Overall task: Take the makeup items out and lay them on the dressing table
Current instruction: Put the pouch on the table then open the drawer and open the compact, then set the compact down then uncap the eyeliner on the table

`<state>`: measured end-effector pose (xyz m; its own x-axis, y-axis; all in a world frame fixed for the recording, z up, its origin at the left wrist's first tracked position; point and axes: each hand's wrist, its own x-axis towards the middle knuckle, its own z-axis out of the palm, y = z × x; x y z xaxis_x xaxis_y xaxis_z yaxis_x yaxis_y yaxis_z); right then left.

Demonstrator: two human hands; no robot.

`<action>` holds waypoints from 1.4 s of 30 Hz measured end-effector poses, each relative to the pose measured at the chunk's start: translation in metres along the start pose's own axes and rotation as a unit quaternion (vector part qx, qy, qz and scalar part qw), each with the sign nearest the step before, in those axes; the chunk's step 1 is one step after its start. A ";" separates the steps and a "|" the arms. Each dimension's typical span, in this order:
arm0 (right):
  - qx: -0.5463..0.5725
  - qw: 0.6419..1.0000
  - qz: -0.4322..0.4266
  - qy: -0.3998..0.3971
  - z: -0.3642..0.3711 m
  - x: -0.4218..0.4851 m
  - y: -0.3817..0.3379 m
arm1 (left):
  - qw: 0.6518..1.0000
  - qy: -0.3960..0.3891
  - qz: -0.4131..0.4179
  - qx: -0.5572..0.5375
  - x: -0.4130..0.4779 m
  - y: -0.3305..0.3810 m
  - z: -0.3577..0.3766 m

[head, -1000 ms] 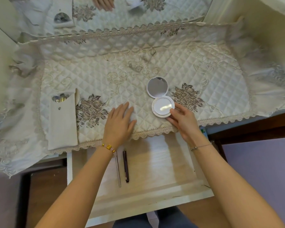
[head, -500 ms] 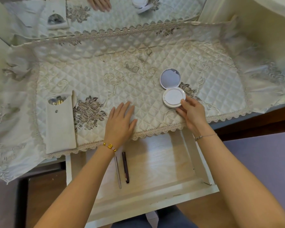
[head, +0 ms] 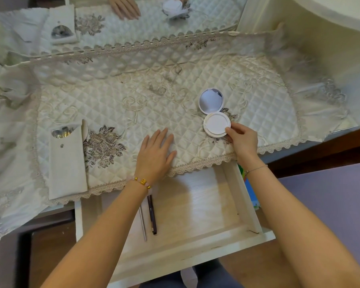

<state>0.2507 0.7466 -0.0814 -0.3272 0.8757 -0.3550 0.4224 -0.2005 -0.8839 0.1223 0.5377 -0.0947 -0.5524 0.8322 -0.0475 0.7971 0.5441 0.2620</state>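
Observation:
An open white compact [head: 216,123] lies on the quilted cloth of the dressing table [head: 154,96], its mirrored lid [head: 211,100] tilted up. My right hand [head: 242,140] pinches the compact's base at its near right edge. My left hand [head: 156,155] rests flat on the cloth, fingers apart, holding nothing. A cream brush pouch [head: 67,161] with brush tips showing lies at the left. In the open drawer [head: 195,215] below lie a dark pencil [head: 152,215] and a silver stick [head: 142,223], partly hidden by my left forearm.
A mirror [head: 133,15] stands behind the table and reflects the hand, compact and pouch. The cloth's lace edge [head: 195,165] hangs over the drawer's back. A colourful item [head: 248,183] shows to the right of the drawer. White furniture stands at the right.
My right hand slid the open compact to the right and a little farther onto the cloth. My left hand stayed flat in place.

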 end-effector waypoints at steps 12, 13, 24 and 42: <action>-0.167 0.966 -0.196 -0.032 -0.013 -0.050 0.000 | 0.998 0.050 -0.029 0.011 -0.035 0.002 -0.016; -0.197 0.953 -0.226 -0.052 -0.015 -0.056 0.003 | 0.998 0.055 -0.032 0.015 -0.040 0.002 -0.017; -0.351 0.847 -0.365 -0.164 -0.028 -0.114 0.054 | 0.994 0.067 -0.084 0.033 -0.120 0.026 -0.004; -0.424 0.763 -0.397 -0.283 -0.022 -0.161 0.119 | 0.970 0.030 -0.239 0.015 -0.240 0.028 0.041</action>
<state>0.3720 0.5909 -0.1225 -0.9759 0.1957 -0.0968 0.2182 0.8610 -0.4595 0.2875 0.3572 -0.1156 -0.8735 0.4765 -0.1000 0.4522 0.8701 0.1961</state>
